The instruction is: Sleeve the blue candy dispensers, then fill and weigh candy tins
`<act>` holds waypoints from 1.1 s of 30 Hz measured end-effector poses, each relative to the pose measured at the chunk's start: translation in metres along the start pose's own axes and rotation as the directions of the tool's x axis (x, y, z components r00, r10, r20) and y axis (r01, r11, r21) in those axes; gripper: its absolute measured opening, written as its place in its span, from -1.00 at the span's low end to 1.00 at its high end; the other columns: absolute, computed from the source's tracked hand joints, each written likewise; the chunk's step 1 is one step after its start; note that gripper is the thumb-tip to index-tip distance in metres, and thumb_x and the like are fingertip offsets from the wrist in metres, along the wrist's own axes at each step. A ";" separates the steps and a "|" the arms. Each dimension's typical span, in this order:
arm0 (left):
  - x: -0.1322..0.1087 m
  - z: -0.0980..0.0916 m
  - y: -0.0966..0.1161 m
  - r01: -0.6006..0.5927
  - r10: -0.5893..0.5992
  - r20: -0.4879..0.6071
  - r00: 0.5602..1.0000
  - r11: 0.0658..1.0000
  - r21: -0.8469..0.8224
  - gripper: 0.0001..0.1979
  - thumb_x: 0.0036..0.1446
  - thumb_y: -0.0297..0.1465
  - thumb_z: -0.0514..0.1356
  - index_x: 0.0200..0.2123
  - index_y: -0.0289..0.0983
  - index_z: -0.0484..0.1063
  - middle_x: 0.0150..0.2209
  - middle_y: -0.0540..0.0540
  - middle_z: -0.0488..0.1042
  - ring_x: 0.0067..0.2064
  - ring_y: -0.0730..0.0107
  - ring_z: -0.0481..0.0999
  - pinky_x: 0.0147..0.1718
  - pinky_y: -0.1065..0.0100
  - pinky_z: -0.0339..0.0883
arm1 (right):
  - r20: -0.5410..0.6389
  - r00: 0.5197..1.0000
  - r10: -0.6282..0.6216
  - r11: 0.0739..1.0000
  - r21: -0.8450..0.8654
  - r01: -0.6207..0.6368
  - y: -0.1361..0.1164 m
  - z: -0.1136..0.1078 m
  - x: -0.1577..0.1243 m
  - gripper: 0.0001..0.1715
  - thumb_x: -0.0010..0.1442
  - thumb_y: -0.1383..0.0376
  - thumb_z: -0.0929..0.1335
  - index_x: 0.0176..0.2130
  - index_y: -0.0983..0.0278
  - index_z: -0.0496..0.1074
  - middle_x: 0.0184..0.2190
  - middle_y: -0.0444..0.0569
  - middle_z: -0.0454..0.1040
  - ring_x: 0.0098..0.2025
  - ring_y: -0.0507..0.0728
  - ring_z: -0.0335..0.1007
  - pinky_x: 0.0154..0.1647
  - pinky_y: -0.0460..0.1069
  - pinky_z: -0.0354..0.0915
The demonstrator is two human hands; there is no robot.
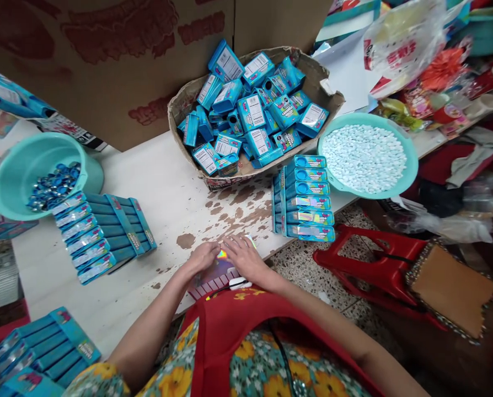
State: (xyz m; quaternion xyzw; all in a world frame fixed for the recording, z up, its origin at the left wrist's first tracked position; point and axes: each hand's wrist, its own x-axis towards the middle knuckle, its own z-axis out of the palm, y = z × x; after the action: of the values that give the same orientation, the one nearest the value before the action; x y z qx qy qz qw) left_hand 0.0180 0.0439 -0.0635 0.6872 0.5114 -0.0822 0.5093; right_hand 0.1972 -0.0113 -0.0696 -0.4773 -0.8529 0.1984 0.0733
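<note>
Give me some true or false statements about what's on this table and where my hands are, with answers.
1. The left hand and right hand both rest on a shiny sheet at the edge of the table. True.
2. The right-side basin holds blue boxes. False: it holds small white pieces.
3. The cardboard box is piled with small blue boxes. True.
4. The red stool stands on the table. False: it is on the floor.

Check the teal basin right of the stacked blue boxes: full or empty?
Nearly full: the teal basin holds small white pellets spread across it, close to its rim; none of its bottom shows.
</note>
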 end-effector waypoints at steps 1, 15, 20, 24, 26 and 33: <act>0.000 0.001 -0.002 0.004 -0.004 -0.005 1.000 1.000 -0.002 -0.75 0.15 -0.32 -0.07 -0.49 -0.26 0.29 -0.45 -0.04 0.40 -0.39 0.38 0.32 -0.38 0.40 0.12 | 0.012 1.000 -0.026 1.000 -0.009 0.026 0.002 0.002 -0.003 -0.52 0.28 0.28 0.23 0.18 0.23 0.19 0.25 0.03 0.15 0.26 0.28 -0.02 0.19 0.26 0.03; -0.012 -0.012 0.030 -0.007 -0.002 -0.295 0.955 1.000 -0.027 -0.63 0.17 -0.21 -0.01 -0.06 -0.27 0.36 -0.05 -0.21 0.41 -0.01 0.15 0.34 -0.07 0.22 0.18 | -0.081 0.935 0.346 0.828 0.495 -0.263 -0.006 -0.066 -0.016 -0.92 0.23 0.31 0.29 -0.33 0.24 0.37 -0.38 -0.07 0.44 -0.28 0.08 0.34 -0.21 -0.03 0.24; -0.032 -0.031 0.100 -0.278 0.300 0.009 0.954 0.895 -0.349 -0.66 0.15 -0.15 0.05 -0.17 -0.25 0.40 -0.26 -0.08 0.49 -0.23 0.34 0.43 -0.22 0.37 0.27 | -0.180 0.826 0.534 0.703 0.637 -0.316 -0.011 -0.130 -0.033 -0.91 0.21 0.32 0.30 -0.36 0.24 0.35 -0.40 -0.12 0.42 -0.31 0.06 0.33 -0.25 -0.05 0.24; -0.018 -0.049 0.152 -0.304 0.325 0.020 0.945 0.902 -0.306 -0.68 0.22 -0.18 -0.04 -0.35 -0.26 0.37 -0.58 0.04 0.35 -0.49 0.45 0.33 -0.41 0.40 0.21 | -0.458 0.636 0.621 0.773 0.492 -0.400 0.004 -0.162 -0.039 -0.90 0.19 0.29 0.31 -0.36 0.23 0.41 -0.27 -0.05 0.43 -0.12 0.14 0.29 -0.07 0.04 0.21; 0.002 -0.060 0.177 -0.393 0.395 -0.050 0.917 0.877 -0.278 -0.75 0.21 -0.24 -0.02 -0.17 -0.25 0.31 -0.58 0.08 0.33 -0.51 0.46 0.33 -0.43 0.41 0.19 | -0.580 0.506 0.639 0.769 0.454 -0.450 0.026 -0.172 -0.037 -0.89 0.16 0.25 0.34 -0.37 0.23 0.43 -0.14 0.00 0.38 0.00 0.18 0.24 0.03 0.10 0.17; 0.094 -0.073 0.226 -0.575 0.548 -0.174 0.818 0.788 -0.219 -0.85 0.13 -0.42 -0.01 -0.19 -0.26 0.16 -0.56 0.11 0.27 -0.51 0.50 0.28 -0.46 0.43 0.16 | -0.600 0.316 0.735 0.659 0.521 -0.543 0.116 -0.185 -0.015 -0.87 0.07 0.26 0.37 -0.44 0.29 0.43 -0.10 0.09 0.33 0.00 0.21 0.24 0.09 0.14 0.13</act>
State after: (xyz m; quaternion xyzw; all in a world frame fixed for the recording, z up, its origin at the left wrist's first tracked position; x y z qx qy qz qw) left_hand 0.2093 0.1694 0.0499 0.7379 0.3151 0.1761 0.5702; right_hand 0.3541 0.0794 0.0524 -0.7994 -0.4417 0.0796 0.3993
